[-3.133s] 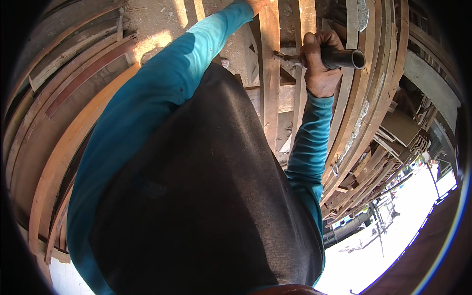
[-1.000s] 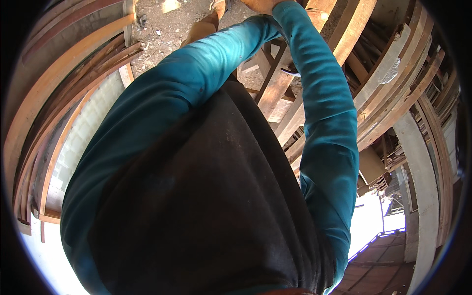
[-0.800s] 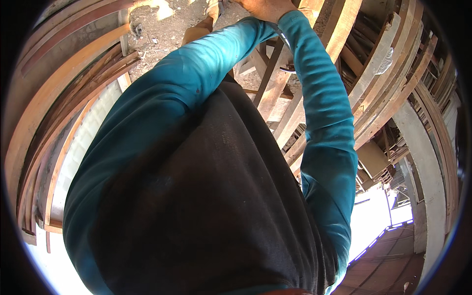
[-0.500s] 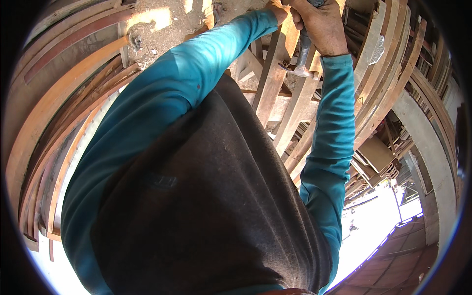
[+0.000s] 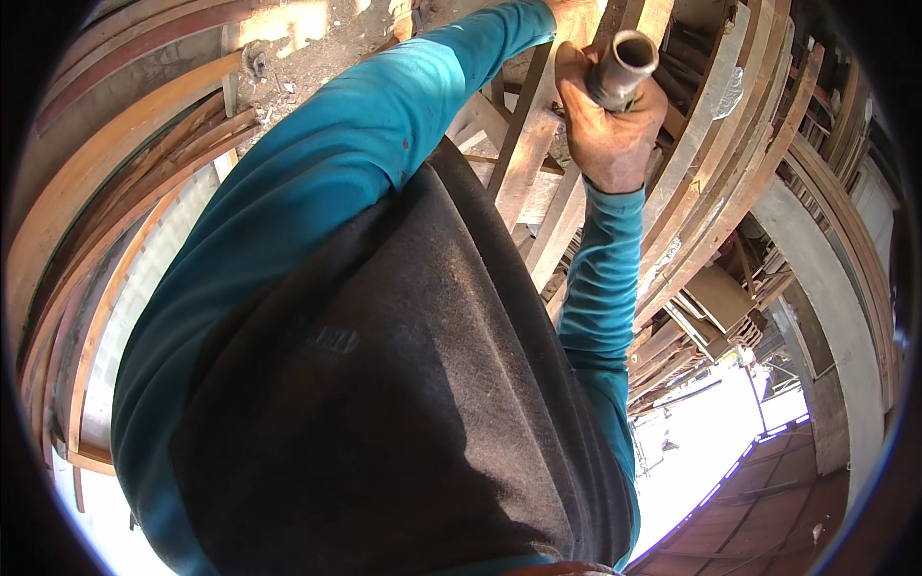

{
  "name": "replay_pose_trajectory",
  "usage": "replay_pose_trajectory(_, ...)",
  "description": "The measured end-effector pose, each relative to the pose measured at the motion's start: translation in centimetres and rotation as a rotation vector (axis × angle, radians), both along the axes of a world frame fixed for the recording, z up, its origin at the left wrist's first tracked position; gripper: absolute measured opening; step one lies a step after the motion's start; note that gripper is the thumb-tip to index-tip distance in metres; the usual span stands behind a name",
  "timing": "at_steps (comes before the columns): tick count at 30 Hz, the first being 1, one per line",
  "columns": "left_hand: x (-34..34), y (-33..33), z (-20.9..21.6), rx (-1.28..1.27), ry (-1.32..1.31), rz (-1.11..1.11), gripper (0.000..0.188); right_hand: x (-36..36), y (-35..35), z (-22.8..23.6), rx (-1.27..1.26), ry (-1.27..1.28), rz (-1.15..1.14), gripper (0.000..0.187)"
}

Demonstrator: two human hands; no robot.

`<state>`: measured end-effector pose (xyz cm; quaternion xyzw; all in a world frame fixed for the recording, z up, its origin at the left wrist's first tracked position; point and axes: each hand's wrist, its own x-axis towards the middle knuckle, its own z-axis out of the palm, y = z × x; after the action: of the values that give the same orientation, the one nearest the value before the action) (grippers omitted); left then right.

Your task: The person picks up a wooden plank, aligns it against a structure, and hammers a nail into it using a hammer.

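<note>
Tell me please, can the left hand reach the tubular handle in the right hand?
Probably yes: the left hand looks near, and the open end of the tubular handle points out uncovered from the right hand. The left hand is mostly out of view, though.

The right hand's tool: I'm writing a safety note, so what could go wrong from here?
The left hand, cut off by the top edge, is near the right hand and its tool handle, so a swing might catch it. A slip could drop the tool handle between the spaced wooden slats.
</note>
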<state>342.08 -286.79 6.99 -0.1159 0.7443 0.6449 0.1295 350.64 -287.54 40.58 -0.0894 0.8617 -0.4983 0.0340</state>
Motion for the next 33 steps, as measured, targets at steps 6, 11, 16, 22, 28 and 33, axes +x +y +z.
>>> replay_pose_trajectory(6, -1.6, 1.5, 0.1, -0.004, 0.0, 0.009, 0.08, 5.9, 2.5, 1.1, 0.029, 0.058, -0.188, 0.018)
replay_pose_trajectory(11, -1.2, 1.4, 0.2, 0.014, 0.001, 0.02, 0.078, -1.7, 3.1, -0.7, -0.166, -0.227, -0.173, 0.02)
replay_pose_trajectory(16, -1.1, 1.8, 0.2, 0.016, 0.004, 0.018, 0.076, -1.6, 0.5, -1.2, 0.041, -0.13, -0.056, 0.012)
replay_pose_trajectory(22, -1.5, 1.9, -1.2, 0.025, 0.002, 0.04, 0.074, 6.2, 1.0, 0.7, 0.115, 0.075, -0.175, 0.026)
replay_pose_trajectory(28, -2.6, 2.3, -2.8, -0.045, -0.001, -0.001, 0.072, 13.2, 0.3, -1.7, 0.092, 0.358, -0.049, 0.017)
replay_pose_trajectory(33, -3.2, 2.2, -7.2, -0.085, 0.078, -0.125, 0.035, 14.9, 0.7, -1.7, 0.12, 0.326, -0.018, 0.015)
